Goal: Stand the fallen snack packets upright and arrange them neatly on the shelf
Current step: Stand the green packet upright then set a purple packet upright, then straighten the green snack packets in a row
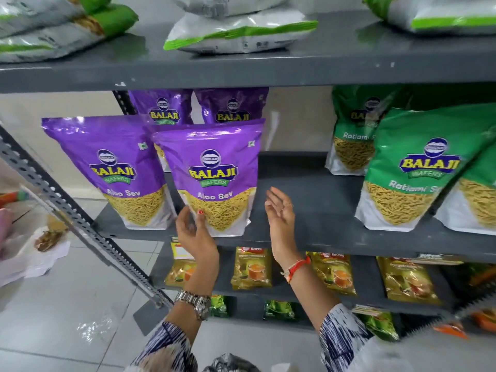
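Shelf: grey metal middle shelf (pixel 316 183) of a rack; bare board shows between the purple and the green packets.
Front purple packet: Balaji Aloo Sev packet (pixel 212 178) stands upright at the front edge of the middle shelf, label facing out.
Second purple packet: another Aloo Sev packet (pixel 107 170) stands upright just beside it on the left, overlapped slightly by the front packet's edge.
Rear purple packets: two more purple packets (pixel 230 106) stand behind, only their top halves visible.
Green packets: Ratlami Sev packets (pixel 418 167) stand on the right part of the same shelf, well apart from the purple group; the front one tilts to the left.
Left hand: left hand (pixel 196 232) is at the lower left corner of the front purple packet; thumb tip rests on the packet face, fingers curled loosely beside its edge. The grip is not closed round the packet; it is a loose, open touch.
Right hand: right hand (pixel 279 213) is raised in front of the bare shelf board, just right of the front purple packet, palm turned toward it, fingers spread, holding nothing.
Upper shelf: white and green packets (pixel 236 30) lie flat.
Lower shelf: small yellow packets (pixel 252 269) stand in a row.
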The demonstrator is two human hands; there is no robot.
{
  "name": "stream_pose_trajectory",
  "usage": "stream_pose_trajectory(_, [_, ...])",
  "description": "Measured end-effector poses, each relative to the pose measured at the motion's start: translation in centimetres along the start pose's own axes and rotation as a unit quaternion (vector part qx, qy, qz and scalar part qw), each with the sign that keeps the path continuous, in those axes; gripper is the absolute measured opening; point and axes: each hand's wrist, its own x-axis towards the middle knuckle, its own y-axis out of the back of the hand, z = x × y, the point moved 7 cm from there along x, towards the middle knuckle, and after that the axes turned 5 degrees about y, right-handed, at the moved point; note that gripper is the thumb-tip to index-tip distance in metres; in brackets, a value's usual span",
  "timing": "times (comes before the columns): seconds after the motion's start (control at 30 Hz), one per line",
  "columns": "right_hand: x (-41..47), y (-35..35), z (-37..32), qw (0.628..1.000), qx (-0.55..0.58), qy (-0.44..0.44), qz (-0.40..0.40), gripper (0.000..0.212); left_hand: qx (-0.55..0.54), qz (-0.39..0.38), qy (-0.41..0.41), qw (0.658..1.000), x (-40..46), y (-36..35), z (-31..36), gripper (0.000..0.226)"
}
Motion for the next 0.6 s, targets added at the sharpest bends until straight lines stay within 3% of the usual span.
stream_pose_trajectory(0.2, [-0.8, 11.5, -3.1, 0.997, -0.034, 0.008, 0.073, 0.027, 0.051, 0.001, -0.097, 0.994, -8.7, -4.7, -0.7, 0.057])
stream_pose_trajectory(0.37, [-0.6, 24.8, -6.3, 0.971, -0.011, 0.009, 0.240, 0.026, 0.019, -0.059, -0.042, 0.997, -17.1, -11.6, -3.1, 0.047])
stream_pose_trajectory(0.47, [0.3, 32.8, -8.3, 0.945, 0.012, 0.022, 0.327, 0.018, 0.021, -0.201, -0.041, 0.978, -24.8, -17.0, -4.8, 0.027])
stream_pose_trajectory(0.6, [3.0, 42.0, -12.5, 0.926, -0.013, 0.061, 0.372, 0.017, 0.051, -0.404, -0.004, 0.913, -35.0, -25.1, -7.5, 0.022])
